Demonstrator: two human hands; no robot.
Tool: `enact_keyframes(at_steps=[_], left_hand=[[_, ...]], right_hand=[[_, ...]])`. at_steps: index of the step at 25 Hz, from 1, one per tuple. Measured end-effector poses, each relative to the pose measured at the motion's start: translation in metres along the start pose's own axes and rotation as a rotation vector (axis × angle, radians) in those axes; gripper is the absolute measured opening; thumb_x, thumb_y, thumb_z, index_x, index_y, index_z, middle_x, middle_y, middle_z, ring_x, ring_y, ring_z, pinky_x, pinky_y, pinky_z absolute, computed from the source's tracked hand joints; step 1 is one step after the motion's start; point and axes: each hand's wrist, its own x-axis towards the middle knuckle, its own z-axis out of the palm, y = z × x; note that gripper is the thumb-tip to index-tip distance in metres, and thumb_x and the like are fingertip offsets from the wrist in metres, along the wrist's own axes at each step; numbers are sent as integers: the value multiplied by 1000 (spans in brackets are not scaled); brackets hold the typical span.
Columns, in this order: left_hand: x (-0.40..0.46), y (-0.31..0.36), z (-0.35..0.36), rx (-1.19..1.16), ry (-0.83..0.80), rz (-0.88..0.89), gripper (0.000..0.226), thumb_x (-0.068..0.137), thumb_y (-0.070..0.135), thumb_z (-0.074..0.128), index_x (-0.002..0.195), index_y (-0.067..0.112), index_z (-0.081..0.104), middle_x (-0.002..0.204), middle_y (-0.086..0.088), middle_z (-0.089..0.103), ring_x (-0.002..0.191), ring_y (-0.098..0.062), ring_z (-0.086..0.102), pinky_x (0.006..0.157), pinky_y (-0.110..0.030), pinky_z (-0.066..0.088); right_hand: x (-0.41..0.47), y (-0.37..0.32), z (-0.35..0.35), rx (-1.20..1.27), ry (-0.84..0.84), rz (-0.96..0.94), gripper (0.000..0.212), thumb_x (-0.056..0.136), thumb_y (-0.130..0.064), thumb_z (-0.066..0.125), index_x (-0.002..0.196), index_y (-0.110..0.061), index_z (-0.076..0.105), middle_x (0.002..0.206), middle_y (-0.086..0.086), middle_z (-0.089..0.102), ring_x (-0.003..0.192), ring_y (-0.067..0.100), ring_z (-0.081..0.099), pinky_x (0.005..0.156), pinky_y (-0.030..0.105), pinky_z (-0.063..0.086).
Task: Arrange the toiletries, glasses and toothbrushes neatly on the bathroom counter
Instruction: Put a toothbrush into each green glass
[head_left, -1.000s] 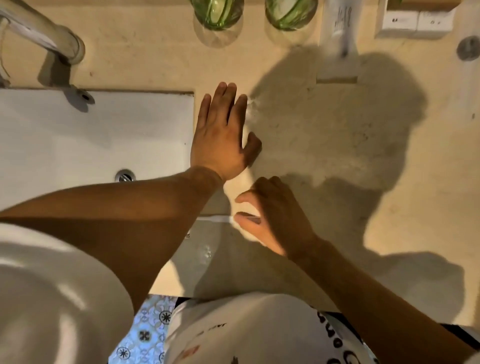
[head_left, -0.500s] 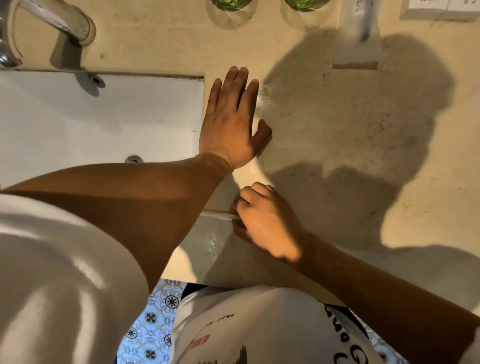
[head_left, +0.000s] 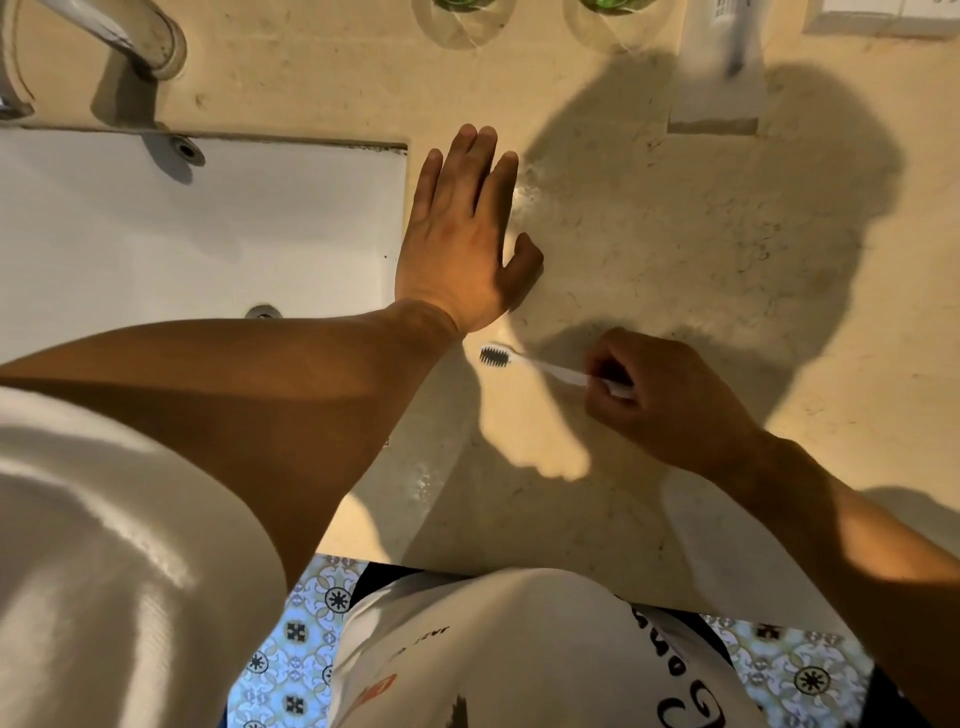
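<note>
A white toothbrush (head_left: 540, 366) with dark bristles points left, lifted just above the beige counter (head_left: 649, 249). My right hand (head_left: 670, 400) is shut on its handle, which is partly hidden in the fingers. My left hand (head_left: 462, 239) lies flat and open on the counter beside the sink's right edge, just above the brush head. Two green glasses (head_left: 460, 15) (head_left: 613, 13) stand at the back edge, cut off by the frame. A white tube (head_left: 719, 57) lies to their right.
The white sink basin (head_left: 197, 228) fills the left, with a metal tap (head_left: 124, 36) over its back rim. A white box (head_left: 878, 15) sits at the back right corner. Patterned floor tiles (head_left: 301, 639) show below the counter's front edge.
My right hand closed on the toothbrush, lifted it and drew it right, so the bristled head now shows. The left hand stayed flat on the counter.
</note>
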Motion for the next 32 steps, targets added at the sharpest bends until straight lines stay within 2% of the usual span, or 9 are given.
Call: enact_keyframes(at_steps=[3,5,8,12,15,20,24,29,32], left_hand=[[-1,0,0,-8,-9,10,71,89,40,53,148,3,41,160,-21,33,153,-38,22,126,-53,15],[0,-1,0,-12,-13,13,72,88,40,54,149,3,40,161,-21,32,154,-37,20,126,-53,14],[3,-3,2,-16,-5,13,73,88,43,52,150,6,38,162,-20,30,154,-35,18,126,-52,13],[2,-4,1,-9,-6,22,75,86,45,50,149,4,40,161,-21,31,153,-36,19,126,-52,14],[1,-3,1,15,-24,13,75,87,45,52,150,6,39,163,-18,29,154,-33,17,127,-50,13],[1,-5,4,9,-6,10,75,88,47,51,151,10,36,163,-15,28,155,-30,16,127,-47,12],[1,-6,7,-5,29,8,75,88,45,53,152,10,35,162,-15,30,155,-29,15,128,-45,11],[-1,-6,14,-79,136,36,68,86,37,58,145,3,49,158,-19,39,154,-31,23,124,-53,21],[-1,-6,17,-75,131,30,68,87,38,56,146,4,48,159,-17,39,155,-28,21,122,-54,24]], right_hand=[[7,8,-14,57,169,108,6,92,-28,61,95,-25,65,74,-21,57,66,-5,60,55,5,40],[18,10,-27,111,303,113,11,95,-28,61,93,-21,69,69,-16,62,68,1,62,53,10,45],[40,5,-48,342,427,175,16,98,-33,60,88,-25,70,66,-4,67,59,8,64,52,18,51],[82,-27,-77,625,554,99,14,100,-24,61,95,-22,74,69,-4,69,60,2,61,55,13,50],[120,-62,-96,721,590,55,15,100,-19,61,104,-16,75,77,-2,73,67,4,64,58,13,51],[163,-103,-119,660,639,-116,15,98,-22,63,97,-17,77,87,10,66,78,21,62,69,29,53],[187,-116,-133,564,716,-168,27,98,-24,61,89,-3,76,74,21,66,70,30,62,68,50,52],[202,-122,-142,664,760,-135,22,96,-25,63,87,-11,78,69,21,63,63,33,56,61,47,50],[209,-123,-145,720,750,-128,22,96,-25,63,88,-12,78,69,21,63,64,38,55,59,47,50]])
